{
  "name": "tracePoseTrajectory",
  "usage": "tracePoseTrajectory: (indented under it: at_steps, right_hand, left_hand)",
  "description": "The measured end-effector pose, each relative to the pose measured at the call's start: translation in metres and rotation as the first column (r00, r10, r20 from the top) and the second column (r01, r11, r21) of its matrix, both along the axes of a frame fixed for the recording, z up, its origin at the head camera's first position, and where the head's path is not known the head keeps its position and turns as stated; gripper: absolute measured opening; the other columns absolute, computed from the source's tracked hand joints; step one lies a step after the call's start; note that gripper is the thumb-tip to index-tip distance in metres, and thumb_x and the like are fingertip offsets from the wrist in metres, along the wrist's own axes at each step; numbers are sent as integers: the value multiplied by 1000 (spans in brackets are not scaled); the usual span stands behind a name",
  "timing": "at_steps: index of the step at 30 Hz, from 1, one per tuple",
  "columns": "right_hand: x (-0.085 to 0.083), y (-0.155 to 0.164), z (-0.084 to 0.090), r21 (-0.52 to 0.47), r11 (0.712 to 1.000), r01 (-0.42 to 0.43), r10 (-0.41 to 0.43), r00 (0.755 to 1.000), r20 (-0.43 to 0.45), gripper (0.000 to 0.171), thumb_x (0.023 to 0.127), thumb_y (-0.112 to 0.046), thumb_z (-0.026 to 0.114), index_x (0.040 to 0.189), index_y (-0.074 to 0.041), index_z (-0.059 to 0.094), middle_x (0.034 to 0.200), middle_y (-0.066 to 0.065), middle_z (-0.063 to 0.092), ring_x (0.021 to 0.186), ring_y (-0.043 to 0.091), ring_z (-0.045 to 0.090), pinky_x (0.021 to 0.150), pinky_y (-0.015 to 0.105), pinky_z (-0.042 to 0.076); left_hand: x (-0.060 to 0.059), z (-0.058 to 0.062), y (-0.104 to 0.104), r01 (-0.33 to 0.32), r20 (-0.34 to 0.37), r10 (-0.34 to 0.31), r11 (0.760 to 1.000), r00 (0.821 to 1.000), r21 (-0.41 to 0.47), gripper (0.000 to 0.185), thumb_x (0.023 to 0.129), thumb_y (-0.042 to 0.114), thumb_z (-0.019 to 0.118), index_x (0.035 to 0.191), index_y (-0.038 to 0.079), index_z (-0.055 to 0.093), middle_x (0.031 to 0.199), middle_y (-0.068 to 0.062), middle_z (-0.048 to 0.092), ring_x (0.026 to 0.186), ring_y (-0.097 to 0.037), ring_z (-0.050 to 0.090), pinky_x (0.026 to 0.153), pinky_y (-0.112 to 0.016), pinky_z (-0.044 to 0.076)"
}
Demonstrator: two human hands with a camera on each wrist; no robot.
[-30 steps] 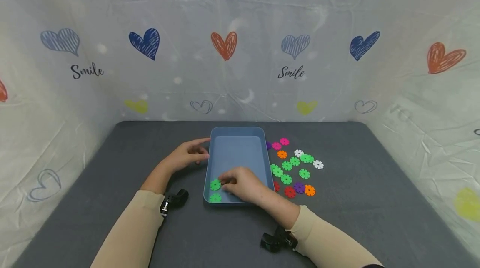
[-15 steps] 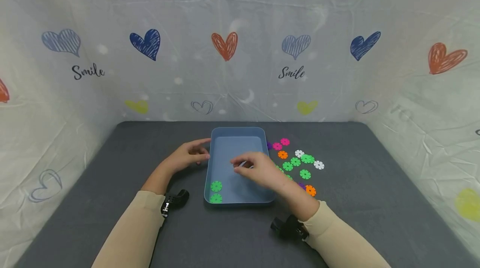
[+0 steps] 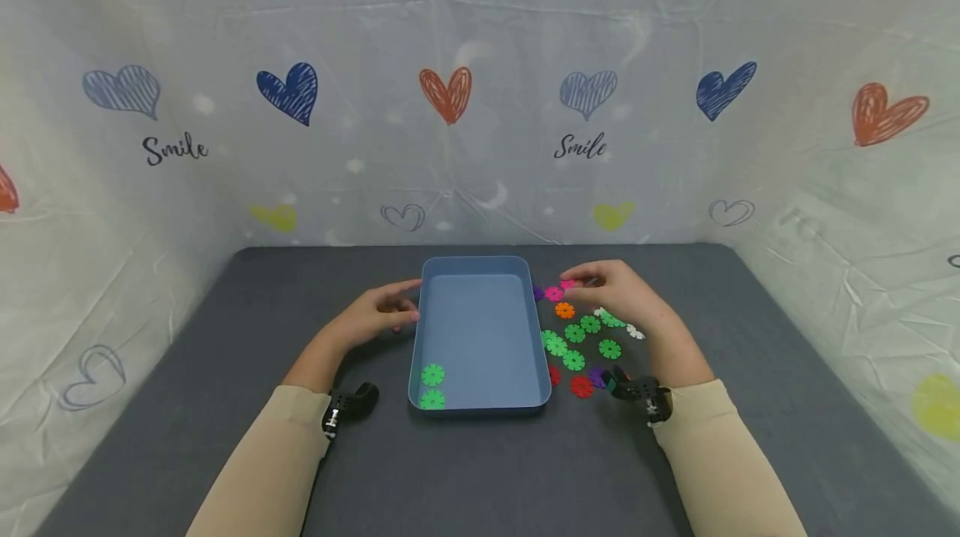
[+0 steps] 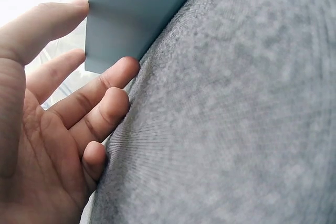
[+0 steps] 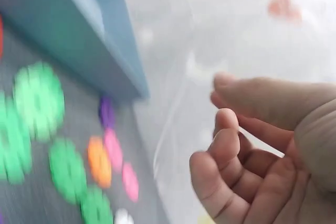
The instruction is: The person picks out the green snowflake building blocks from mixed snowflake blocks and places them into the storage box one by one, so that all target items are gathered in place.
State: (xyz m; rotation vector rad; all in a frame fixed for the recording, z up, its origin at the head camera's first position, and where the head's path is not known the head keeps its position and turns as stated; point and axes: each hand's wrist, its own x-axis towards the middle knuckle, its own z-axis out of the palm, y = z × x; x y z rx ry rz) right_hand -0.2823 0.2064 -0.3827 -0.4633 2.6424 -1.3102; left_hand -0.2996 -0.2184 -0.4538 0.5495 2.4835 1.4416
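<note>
A shallow blue tray (image 3: 476,259) lies in the middle of the grey mat, with two green notched discs (image 3: 432,385) in its near left corner. My left hand (image 3: 390,305) rests on the mat with straight fingers against the tray's left wall (image 4: 131,14). My right hand (image 3: 600,287) hovers over the far end of a pile of loose discs (image 3: 585,337) right of the tray, near the pink discs (image 3: 561,289). In the right wrist view my right hand (image 5: 236,145) has loosely curled fingers and holds nothing, with blurred green, orange and pink discs (image 5: 97,161) below it.
The loose discs are green, orange, red, purple, pink and white. A black wrist camera (image 3: 348,404) sits on my left forearm and another (image 3: 637,388) on my right. A heart-printed cloth (image 3: 450,95) walls the mat on three sides.
My right hand has left the tray's near left corner, crossed over the tray and gone to the far side of the disc pile. My left hand and the tray have stayed put.
</note>
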Motion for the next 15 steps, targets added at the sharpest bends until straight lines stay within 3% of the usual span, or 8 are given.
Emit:
tracePoseTrajectory:
  at_steps: [6,15]
  right_hand:
    - [-9,37,-17,68,997,48,-57,991,125,41,99,-17,71,134,2,64,86,8,54,73,26,50,68,42,48]
    - [-13,58,-35,125,991,40,-65,978,197,41,93,-3,75,130,7,60,71,3,43,59,18,41,58,35,41]
  left_hand:
    - [3,1,-2,-1,-1,1,1000,1000,13,69,98,21,73,157,8,41,113,-14,68,94,-29,63,84,-44,50]
    - [1,-1,-3,3,-20,-3,1000,1000,9,69,98,23,73,157,7,42,113,-13,69,89,-27,63,83,-43,49]
